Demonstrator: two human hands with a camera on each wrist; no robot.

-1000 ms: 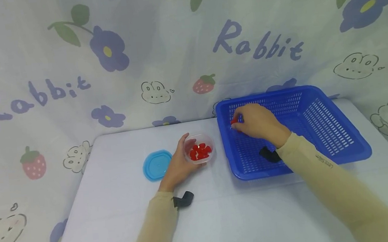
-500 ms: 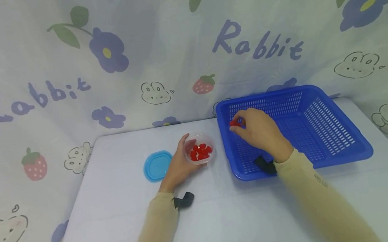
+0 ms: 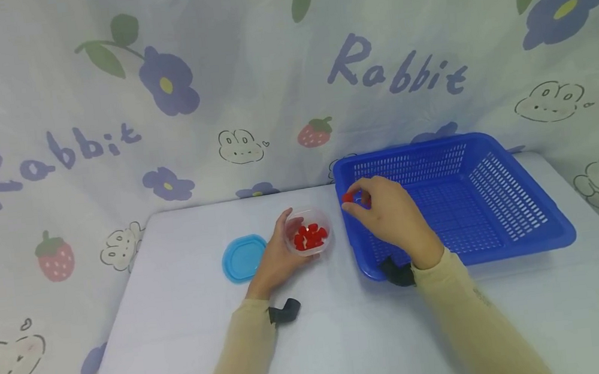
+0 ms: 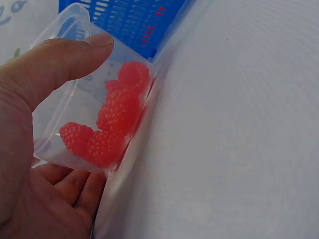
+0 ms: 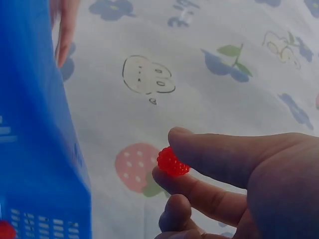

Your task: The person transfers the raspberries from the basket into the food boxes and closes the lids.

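Observation:
My left hand (image 3: 275,264) grips a small clear plastic container (image 3: 315,214) standing on the table; in the left wrist view the thumb lies along its near wall. Several red raspberries (image 4: 118,112) lie at the bottom of it. Between thumb and fingertip, my right hand (image 3: 388,211) pinches one raspberry (image 5: 173,162). That hand is over the left rim of the blue basket (image 3: 456,211), to the right of the container. Part of another red piece (image 5: 6,230) shows inside the basket, mostly out of frame in the right wrist view.
A light blue lid (image 3: 244,258) lies flat on the white-covered table (image 3: 336,340), left of the container and partly behind my left hand. The patterned cloth (image 3: 244,66) hangs behind the table. The basket takes up the table's right back part.
My right hand has moved left and slightly nearer from inside the basket to its left rim, carrying the raspberry. My left hand and the container have stayed in place.

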